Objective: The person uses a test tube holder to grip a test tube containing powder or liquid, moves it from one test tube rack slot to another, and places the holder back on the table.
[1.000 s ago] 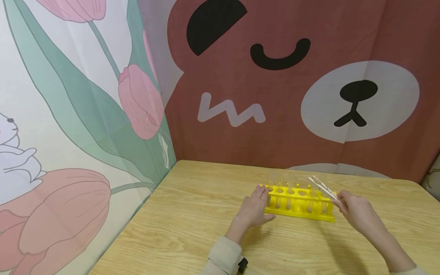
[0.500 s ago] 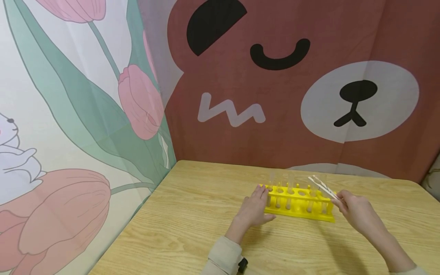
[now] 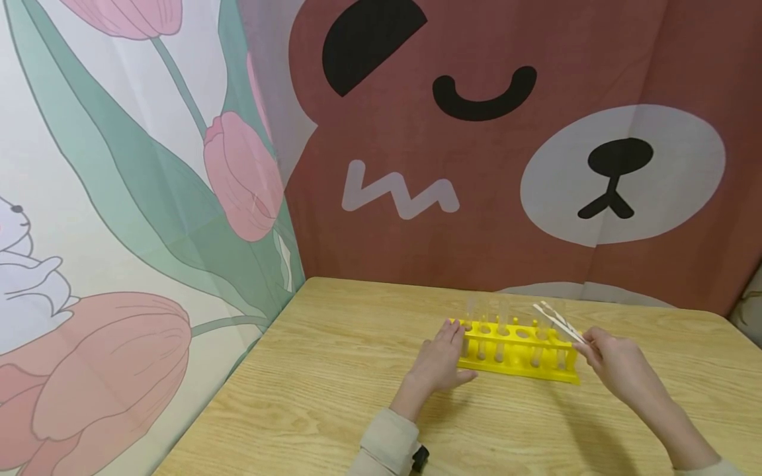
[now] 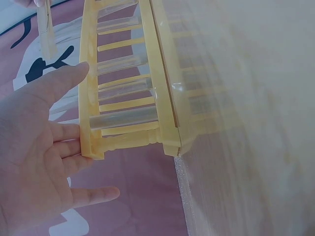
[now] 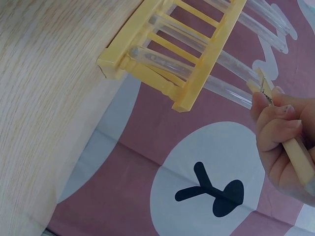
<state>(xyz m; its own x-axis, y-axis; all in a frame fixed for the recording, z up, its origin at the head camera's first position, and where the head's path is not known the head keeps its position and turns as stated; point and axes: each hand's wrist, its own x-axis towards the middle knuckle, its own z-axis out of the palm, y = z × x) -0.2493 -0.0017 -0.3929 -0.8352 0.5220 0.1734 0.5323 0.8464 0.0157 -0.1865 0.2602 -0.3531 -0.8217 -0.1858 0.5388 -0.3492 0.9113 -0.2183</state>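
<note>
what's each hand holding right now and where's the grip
The right hand pinches a wooden test tube clamp near its handle end. The left hand holds nothing; its straight fingers rest against the yellow test tube rack.

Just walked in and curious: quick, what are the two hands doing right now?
Left hand: open, fingers straight, resting against the left end of the yellow rack.
Right hand: closed, pinching a wooden test tube clamp by the rack's right end.

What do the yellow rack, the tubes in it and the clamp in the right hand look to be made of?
Yellow rack: probably moulded plastic, with uniform colour and a smooth matt surface. Tubes: clear and glossy, either glass or plastic; I cannot tell which. Clamp pinched by the right hand: pale wood by its look, with a small metal spring.
</note>
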